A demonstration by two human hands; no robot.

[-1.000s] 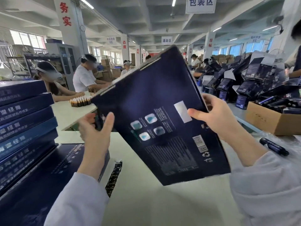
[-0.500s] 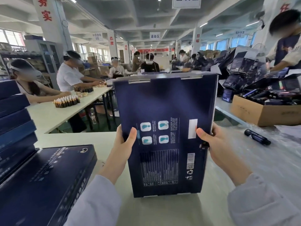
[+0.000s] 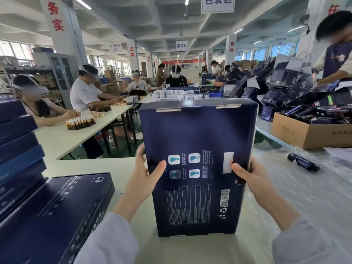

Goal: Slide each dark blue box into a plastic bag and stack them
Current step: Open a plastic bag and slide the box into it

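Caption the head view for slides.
Left hand and right hand hold a dark blue cardboard box upright, printed back facing camera.

Long pale grey sleeves (image 3: 110, 241), bare hands (image 3: 142, 181)

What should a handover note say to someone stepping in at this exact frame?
Left hand: grips the left edge of the dark blue box, thumb on its printed face.
Right hand: grips the right edge the same way.
Box: upright, lower edge at the white table; no bag shows around it.
To the right lies clear plastic sheeting. At far left stands a stack of blue boxes, with a flat box lying beside it.
Done: cannot tell whether those are bagged.
Left: bag the held box, then stack it.
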